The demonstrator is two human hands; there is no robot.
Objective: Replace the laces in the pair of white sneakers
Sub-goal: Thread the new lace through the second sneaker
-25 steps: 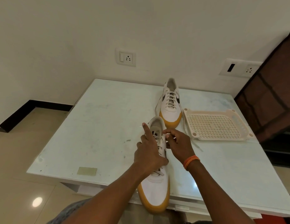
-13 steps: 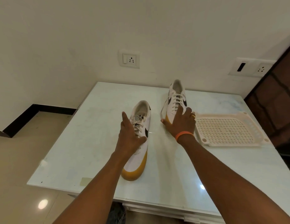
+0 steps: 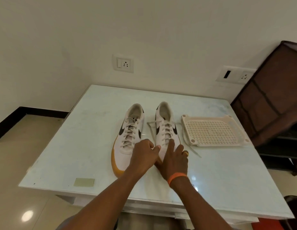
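Note:
Two white sneakers with black side marks and tan soles stand side by side on the pale table (image 3: 75, 146), toes toward me. The left sneaker (image 3: 128, 130) is laced, with its lace ends tucked near the top. The right sneaker (image 3: 166, 125) has loose lace ends (image 3: 191, 149) trailing onto the table on both sides. My left hand (image 3: 142, 156) sits between the two toes with fingers curled, its thumb touching the right sneaker's toe. My right hand (image 3: 176, 158) rests on that toe with fingers straight. The toe is mostly hidden beneath both hands.
A cream perforated plastic tray (image 3: 212, 130) lies just right of the sneakers. A small tan patch (image 3: 84, 182) sits near the table's front left edge. A dark brown cabinet (image 3: 268, 100) stands at the right, and the wall behind carries power sockets (image 3: 123, 63).
The left sneaker slid back and the right sneaker came forward, so they now stand together. My left hand let go of the left sneaker and moved right to the right sneaker's toe.

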